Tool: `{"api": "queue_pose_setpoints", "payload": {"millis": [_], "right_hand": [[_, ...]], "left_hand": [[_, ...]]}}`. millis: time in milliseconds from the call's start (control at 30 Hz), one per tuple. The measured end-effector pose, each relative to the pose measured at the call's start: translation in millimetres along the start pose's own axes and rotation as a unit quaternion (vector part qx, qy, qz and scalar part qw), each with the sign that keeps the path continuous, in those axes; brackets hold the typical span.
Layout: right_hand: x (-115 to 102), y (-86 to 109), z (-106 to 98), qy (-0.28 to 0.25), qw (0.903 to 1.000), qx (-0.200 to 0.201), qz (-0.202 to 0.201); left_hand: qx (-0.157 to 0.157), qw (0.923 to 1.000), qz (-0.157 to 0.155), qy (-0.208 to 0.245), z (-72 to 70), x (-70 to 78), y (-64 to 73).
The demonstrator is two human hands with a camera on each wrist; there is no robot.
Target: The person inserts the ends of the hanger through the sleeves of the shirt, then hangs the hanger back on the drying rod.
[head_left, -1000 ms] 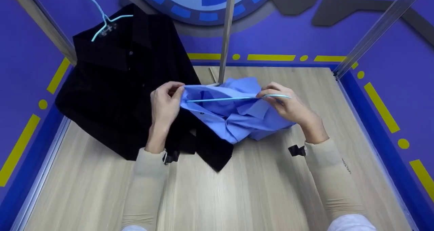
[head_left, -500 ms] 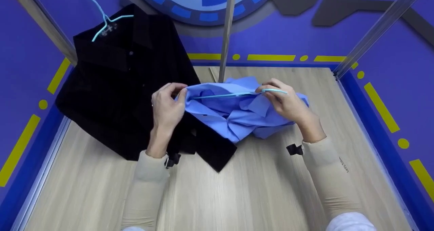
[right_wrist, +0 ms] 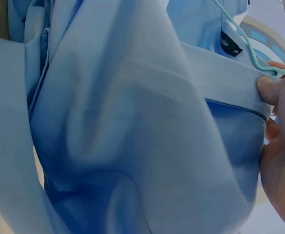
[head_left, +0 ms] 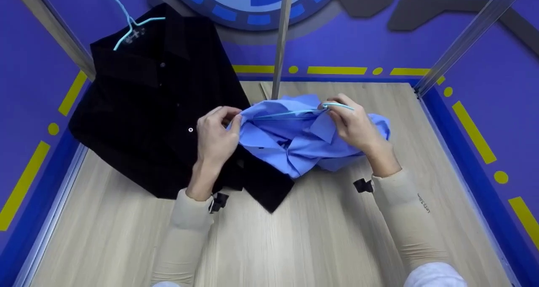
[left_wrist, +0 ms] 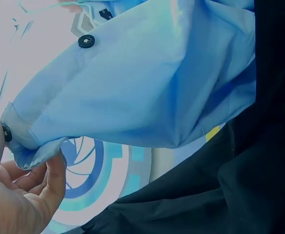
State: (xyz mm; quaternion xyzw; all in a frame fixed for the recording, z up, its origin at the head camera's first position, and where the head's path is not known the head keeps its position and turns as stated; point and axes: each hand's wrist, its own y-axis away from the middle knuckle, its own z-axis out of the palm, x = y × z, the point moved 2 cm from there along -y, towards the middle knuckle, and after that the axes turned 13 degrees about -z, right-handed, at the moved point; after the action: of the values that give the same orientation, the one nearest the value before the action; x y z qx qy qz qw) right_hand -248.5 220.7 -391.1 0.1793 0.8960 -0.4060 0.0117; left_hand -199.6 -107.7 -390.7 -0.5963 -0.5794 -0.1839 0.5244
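A blue button-up shirt (head_left: 269, 133) is bunched between both hands in the head view, its neck opening facing up. My left hand (head_left: 217, 137) pinches the end of its collar; in the left wrist view a black button (left_wrist: 86, 41) shows on the front edge above the fingers. At the other side my right hand (head_left: 356, 127) grips a light blue clothes hanger (head_left: 339, 106) near the base of its hook. The right thumb also presses the shirt's collar band (right_wrist: 230, 85) there. A bar of the hanger runs inside the neck opening; its far end is hidden in the cloth.
A black shirt (head_left: 139, 110) hangs on another light blue hanger (head_left: 126, 25) at the left. Its sleeve (head_left: 269, 190) reaches under the blue shirt. A metal pole (head_left: 281, 42) stands behind. Blue walls (head_left: 471, 80) enclose the wooden floor (head_left: 303, 232).
My left hand has moved right with the collar end, closer to my right hand. The right hand has risen a little with the hanger, and the hanger bar now slopes up towards it.
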Motion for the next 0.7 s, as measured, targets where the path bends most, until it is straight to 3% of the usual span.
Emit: {"api": "queue_pose_setpoints", "payload": {"millis": [167,467,700], "right_hand": [[-0.7,-1.7,0.5,0.028,0.9995,-0.011,0.009],[-2.2,-1.7,6.5,0.035,0.9993,0.012,0.01],[-3.0,0.2,14.9,0.047,0.9989,-0.01,0.003]], "left_hand": [[-0.018,0.9998,0.001,0.012,3.2,5.6,4.0],[-0.035,0.9988,0.012,0.032,10.5,14.9,11.1],[-0.04,0.9982,0.029,0.033,21.0,19.8,17.4]]}}
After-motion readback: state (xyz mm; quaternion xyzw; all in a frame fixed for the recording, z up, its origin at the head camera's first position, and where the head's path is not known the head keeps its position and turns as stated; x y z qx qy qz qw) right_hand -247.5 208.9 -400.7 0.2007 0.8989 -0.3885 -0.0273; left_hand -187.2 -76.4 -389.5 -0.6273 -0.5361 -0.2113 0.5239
